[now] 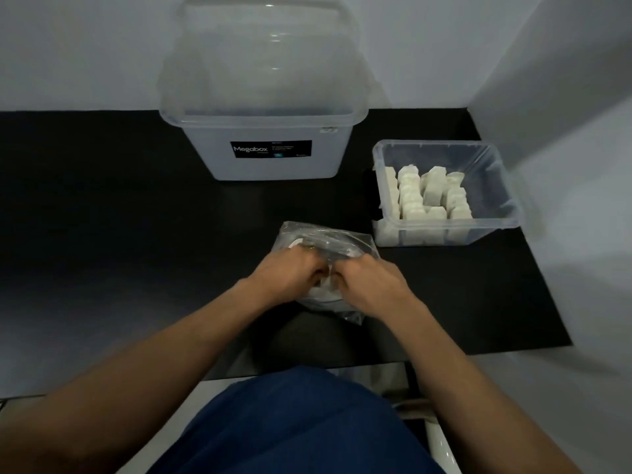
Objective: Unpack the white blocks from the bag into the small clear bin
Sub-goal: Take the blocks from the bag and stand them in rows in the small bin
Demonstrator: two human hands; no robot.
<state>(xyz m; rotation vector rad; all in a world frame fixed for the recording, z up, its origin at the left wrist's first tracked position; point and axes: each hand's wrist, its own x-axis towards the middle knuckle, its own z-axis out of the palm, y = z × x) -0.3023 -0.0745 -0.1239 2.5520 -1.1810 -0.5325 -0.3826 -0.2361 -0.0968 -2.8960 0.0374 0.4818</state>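
Observation:
A clear plastic bag (325, 242) lies on the black table mat in front of me, with something white showing through it. My left hand (287, 273) and my right hand (367, 283) sit side by side on its near part, fingers curled into the plastic. A white piece shows between my fingertips; what they pinch beneath is hidden. To the right stands the small clear bin (499, 186), holding several white blocks (427, 195) packed upright.
A large clear Megabox tub (266, 114) stands at the back centre against the wall. White walls close off the back and right sides. The black mat (119, 217) stretches left of the bag. My blue-clad lap is below the table edge.

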